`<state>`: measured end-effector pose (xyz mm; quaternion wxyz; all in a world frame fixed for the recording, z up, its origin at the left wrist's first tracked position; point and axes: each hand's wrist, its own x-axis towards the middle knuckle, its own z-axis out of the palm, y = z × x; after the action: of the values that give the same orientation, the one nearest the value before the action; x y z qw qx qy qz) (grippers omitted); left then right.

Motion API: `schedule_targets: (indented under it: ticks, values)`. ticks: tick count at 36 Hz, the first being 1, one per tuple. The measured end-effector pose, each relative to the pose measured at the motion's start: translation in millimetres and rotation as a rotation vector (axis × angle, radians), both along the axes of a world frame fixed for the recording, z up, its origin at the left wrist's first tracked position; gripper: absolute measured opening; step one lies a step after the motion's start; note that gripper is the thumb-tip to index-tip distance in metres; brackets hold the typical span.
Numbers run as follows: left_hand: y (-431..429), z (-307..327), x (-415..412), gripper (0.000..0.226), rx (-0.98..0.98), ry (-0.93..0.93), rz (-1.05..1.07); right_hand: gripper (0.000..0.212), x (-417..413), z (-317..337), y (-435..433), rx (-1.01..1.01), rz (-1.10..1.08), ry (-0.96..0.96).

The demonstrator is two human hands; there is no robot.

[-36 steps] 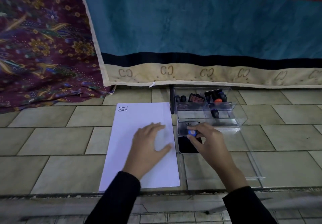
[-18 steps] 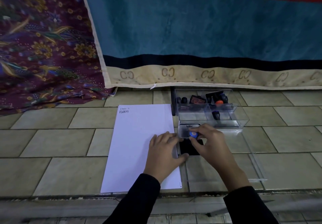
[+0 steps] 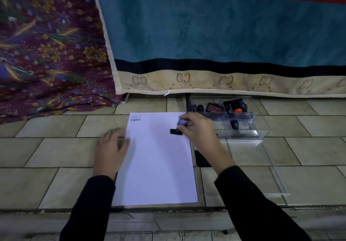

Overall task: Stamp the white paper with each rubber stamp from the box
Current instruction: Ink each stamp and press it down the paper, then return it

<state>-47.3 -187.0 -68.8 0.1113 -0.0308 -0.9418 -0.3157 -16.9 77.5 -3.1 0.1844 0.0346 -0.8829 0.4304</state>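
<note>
A white paper (image 3: 157, 165) lies on the tiled floor, with a "SAMPLE" print at its far left corner. My right hand (image 3: 198, 130) grips a rubber stamp (image 3: 178, 127) with a blue knob and black base, held over the paper's far right part; whether its base touches the sheet I cannot tell. My left hand (image 3: 112, 147) rests flat on the paper's left edge, fingers spread. A clear plastic box (image 3: 262, 128) to the right holds several more stamps. A black ink pad (image 3: 201, 158) lies beside the paper, partly hidden by my right wrist.
The box's clear lid (image 3: 277, 180) lies flat on the tiles to the right. A teal blanket (image 3: 224, 34) with a cream border hangs behind the box, and patterned maroon cloth (image 3: 46, 53) lies at the far left. A floor ledge (image 3: 168, 209) runs just below the paper.
My right hand has lifted the stamp off the ink pad and carried it left over the paper. My left hand has slid from the paper's right side to its left edge.
</note>
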Motion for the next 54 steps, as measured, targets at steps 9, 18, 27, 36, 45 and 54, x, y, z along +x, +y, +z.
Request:
schedule_targets:
  ticks: [9, 18, 27, 36, 45, 54]
  values:
    - [-11.7, -20.5, -5.0, 0.031, -0.171, -0.037, 0.02, 0.013, -64.7, -0.6, -77.3, 0.075, 0.194, -0.064]
    - [-10.1, -17.2, -3.0, 0.03, -0.123, 0.005, 0.006, 0.012, -94.5, -2.8, -111.6, 0.185, 0.241, -0.131]
    - [-9.6, -18.5, -3.6, 0.027, -0.118, 0.0, 0.025, 0.012, -102.4, -13.1, -122.0, 0.241, 0.248, -0.126]
    - [-10.2, -19.0, -3.4, 0.031, -0.118, 0.009, 0.019, 0.012, -109.1, -17.7, -134.5, 0.405, 0.235, -0.104]
    - [-12.5, -21.0, -4.8, 0.026, -0.128, 0.023, 0.009, 0.016, -99.5, -5.7, -101.0, 0.046, 0.074, -0.054]
    - [-16.3, -15.2, -6.4, 0.028, 0.035, -0.051, 0.002, 0.025, -20.4, 7.4, -18.4, -0.149, -0.076, 0.137]
